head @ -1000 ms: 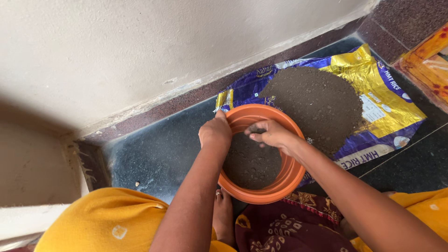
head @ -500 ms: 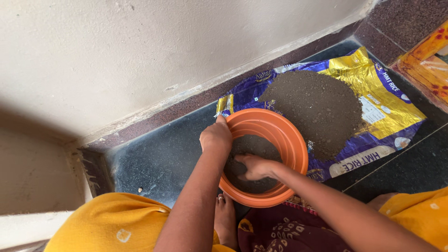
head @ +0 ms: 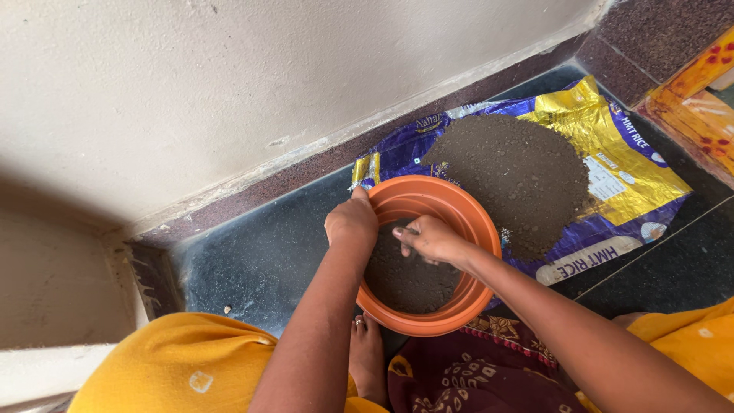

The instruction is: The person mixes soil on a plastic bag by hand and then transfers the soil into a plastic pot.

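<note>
An orange plastic pot (head: pixel 478 229) stands on the dark floor, partly filled with dark soil (head: pixel 405 279). My left hand (head: pixel 352 220) grips the pot's left rim. My right hand (head: pixel 430 239) hovers inside the pot just above the soil, fingers drawn together and pointing left; whether it holds soil I cannot tell. Behind the pot a heap of soil (head: pixel 516 172) lies on a flattened blue and yellow sack (head: pixel 612 145).
A cream wall (head: pixel 267 84) with a maroon skirting runs close behind the pot. The black stone floor (head: pixel 260 260) lies to the left. My bare foot (head: pixel 365 348) rests below the pot. An orange patterned object (head: pixel 699 99) sits at the right edge.
My right hand has risen from low in the pot's soil to its upper middle. My left hand has kept its grip on the rim.
</note>
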